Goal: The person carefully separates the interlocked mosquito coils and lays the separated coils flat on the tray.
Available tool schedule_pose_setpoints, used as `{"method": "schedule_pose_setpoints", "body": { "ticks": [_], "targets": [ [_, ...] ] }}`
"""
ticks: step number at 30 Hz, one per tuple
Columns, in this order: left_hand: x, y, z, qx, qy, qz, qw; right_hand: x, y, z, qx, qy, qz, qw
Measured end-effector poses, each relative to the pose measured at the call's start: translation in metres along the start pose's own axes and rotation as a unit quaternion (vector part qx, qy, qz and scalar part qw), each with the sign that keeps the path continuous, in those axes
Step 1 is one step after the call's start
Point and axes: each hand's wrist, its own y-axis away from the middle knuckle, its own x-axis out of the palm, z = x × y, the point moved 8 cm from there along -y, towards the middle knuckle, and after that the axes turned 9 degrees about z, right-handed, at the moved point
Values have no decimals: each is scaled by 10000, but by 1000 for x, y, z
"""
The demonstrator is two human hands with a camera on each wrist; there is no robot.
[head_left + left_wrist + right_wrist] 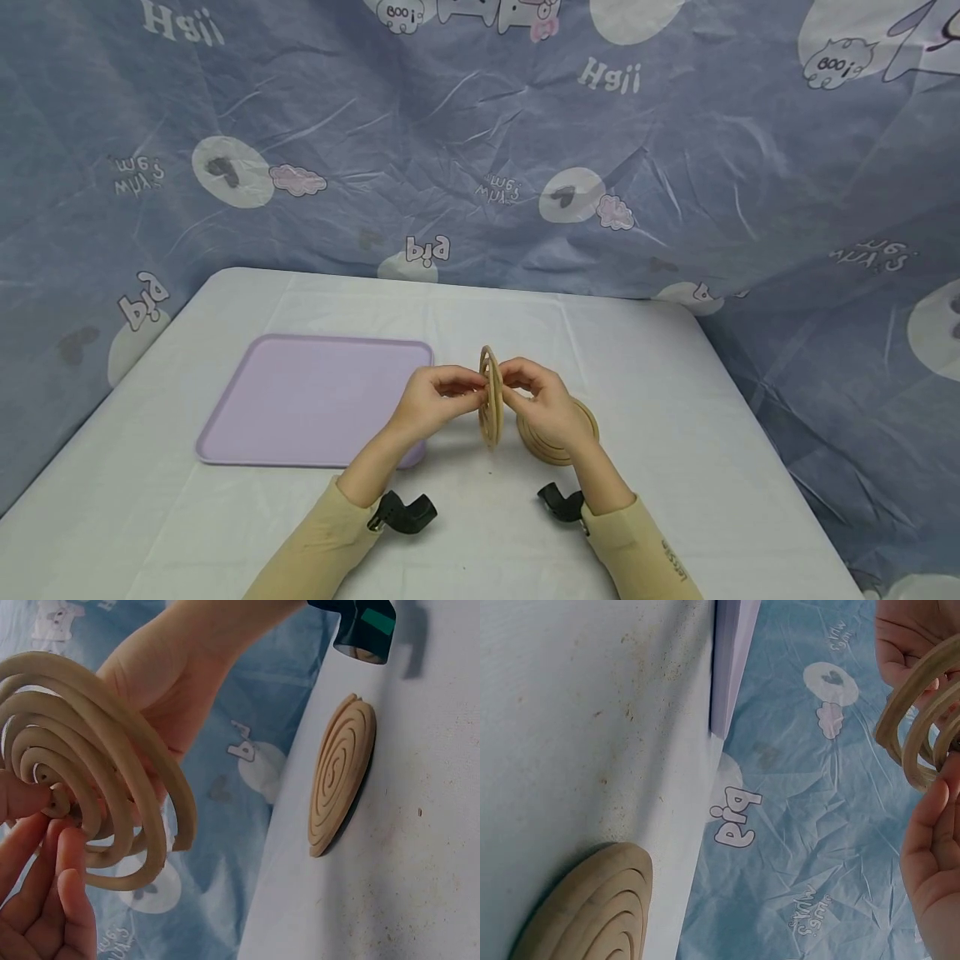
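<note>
A tan mosquito coil (pixel 491 398) is held upright between both hands above the table. My left hand (pixel 437 402) pinches it near its centre from the left, the fingertips bent against the thumb. From the other side my right hand (pixel 545 406) pinches it with thumb and fingers. In the left wrist view, the held coil (pixel 139 761) has its rings spread apart, some standing out from others; whether it is one coil or two interleaved I cannot tell. Flat on the table, partly under the right hand, lies another spiral coil piece (pixel 546 452), its rings tightly nested.
A shallow purple tray (pixel 315 404) lies left of the hands on the white-covered table (pixel 652 517). Small brown crumbs (pixel 628 712) dot the cloth. Behind the table hangs a blue patterned sheet (pixel 450 125). Black camera mounts (pixel 405 514) are on both wrists.
</note>
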Motion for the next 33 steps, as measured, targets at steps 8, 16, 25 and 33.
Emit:
{"method": "schedule_pose_setpoints", "body": {
  "ticks": [8,16,25,33],
  "targets": [
    [-2,-6,30,9,451,-132,9989,1,1,-9,-164,342,-35,9993],
    [-2,-6,26,253,595,-125,9978,3,0,14,-225,460,-71,9987],
    [-2,-5,31,-191,1031,-121,9944,4,-1,33,-444,475,-255,9976],
    [0,-5,37,-493,1253,19,9909,0,2,38,-1099,468,-519,9915]
  ]
}}
